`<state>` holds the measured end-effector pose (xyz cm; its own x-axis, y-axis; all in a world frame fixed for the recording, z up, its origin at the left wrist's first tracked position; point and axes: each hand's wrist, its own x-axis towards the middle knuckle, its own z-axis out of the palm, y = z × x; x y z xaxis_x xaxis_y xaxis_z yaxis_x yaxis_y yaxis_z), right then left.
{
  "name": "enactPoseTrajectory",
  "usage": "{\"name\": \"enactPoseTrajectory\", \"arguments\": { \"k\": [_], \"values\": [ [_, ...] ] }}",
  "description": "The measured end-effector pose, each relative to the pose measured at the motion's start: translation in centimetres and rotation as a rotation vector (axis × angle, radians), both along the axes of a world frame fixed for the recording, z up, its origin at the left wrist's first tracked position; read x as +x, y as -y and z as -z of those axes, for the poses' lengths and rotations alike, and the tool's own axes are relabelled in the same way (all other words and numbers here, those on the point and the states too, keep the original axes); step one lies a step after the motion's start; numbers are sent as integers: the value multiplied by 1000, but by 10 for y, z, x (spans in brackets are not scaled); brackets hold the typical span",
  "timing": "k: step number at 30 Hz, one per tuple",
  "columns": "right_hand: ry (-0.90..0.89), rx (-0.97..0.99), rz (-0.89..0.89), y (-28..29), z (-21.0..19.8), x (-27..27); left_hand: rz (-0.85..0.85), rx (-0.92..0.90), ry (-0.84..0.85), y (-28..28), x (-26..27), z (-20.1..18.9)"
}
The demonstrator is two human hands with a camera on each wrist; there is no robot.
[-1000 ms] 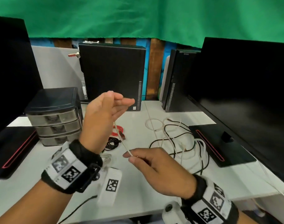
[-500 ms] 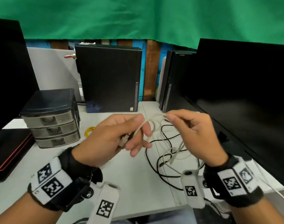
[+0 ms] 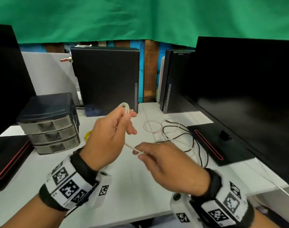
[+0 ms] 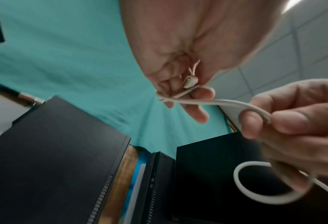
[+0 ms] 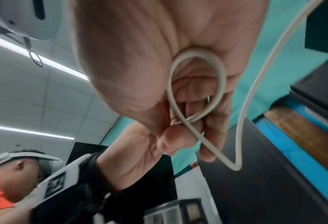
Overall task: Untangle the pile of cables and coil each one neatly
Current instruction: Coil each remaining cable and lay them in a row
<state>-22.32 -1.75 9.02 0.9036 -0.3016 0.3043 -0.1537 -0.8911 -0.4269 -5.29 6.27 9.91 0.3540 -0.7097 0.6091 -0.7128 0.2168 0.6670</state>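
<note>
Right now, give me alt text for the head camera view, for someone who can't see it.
Two hands coil a white cable above a white desk: the left hand holds small loops, the right hand pinches the strand. Beyond lie tangled black and white cables, a small drawer unit and black monitors.

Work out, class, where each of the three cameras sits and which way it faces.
Head: worn on the head, looking forward and down at the desk; both hands and wristbands show.
Left wrist: looks up along the left hand toward the green cloth.
Right wrist: looks up along the right hand at the ceiling; the left forearm shows.
All three share the white cable held between both hands.
</note>
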Motion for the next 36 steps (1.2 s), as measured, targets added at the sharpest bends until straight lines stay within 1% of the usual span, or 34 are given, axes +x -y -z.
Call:
{"name": "enactPoseTrajectory", "arguments": {
  "k": [2, 3, 5, 6, 7, 8, 9, 11, 13, 14, 15, 17, 18, 20, 21, 22, 23, 25, 27, 29, 31, 33, 36],
  "values": [
    [23, -71, 33, 6, -13, -8, -30, 66, 213, 1, 0, 3],
    [41, -71, 50, 9, -19, -12, -52, 122, 326, 2, 1, 6],
    [112, 21, 85, 16, -28, -20, -62, 243, 508, 5, 1, 12],
    [152, 108, 99, 21, -31, -23, -27, 301, 541, 5, 1, 16],
    [193, 217, 106, 26, -35, -24, 40, 346, 532, 4, 2, 18],
    [240, 338, 112, 32, -37, -26, 125, 383, 484, 4, 3, 20],
    [285, 456, 132, 39, -37, -27, 211, 414, 385, 3, 4, 21],
    [354, 598, 198, 52, -36, -30, 364, 492, 114, 1, 5, 18],
    [405, 615, 232, 65, -33, -31, 520, 537, -146, -4, 4, 10],
    [425, 604, 236, 70, -31, -32, 583, 538, -233, -7, 4, 6],
    [435, 593, 235, 74, -29, -33, 614, 541, -273, -9, 4, 2],
    [406, 585, 219, 77, -30, -35, 585, 559, -243, -12, 7, -6],
    [373, 579, 198, 78, -31, -37, 534, 557, -194, -13, 8, -8],
    [321, 551, 151, 77, -34, -41, 387, 511, -41, -13, 14, -10],
    [318, 518, 137, 76, -34, -41, 313, 485, 31, -12, 18, -10],
    [327, 460, 136, 77, -33, -41, 257, 467, 67, -11, 20, -9],
    [339, 384, 144, 77, -31, -39, 225, 452, 60, -11, 22, -7],
    [369, 213, 169, 76, -25, -34, 254, 403, -46, -10, 24, -6],
    [392, 77, 180, 74, -17, -27, 373, 344, -207, -10, 22, -6],
    [374, 1, 170, 69, -6, -17, 502, 308, -351, -10, 18, -6],
    [322, 2, 135, 62, 7, -6, 590, 290, -460, -10, 15, -6],
    [273, 22, 99, 56, 19, 3, 649, 284, -529, -12, 15, -7],
    [293, 25, 86, 53, 21, 6, 715, 245, -622, -15, 19, -12]
  ]
}}
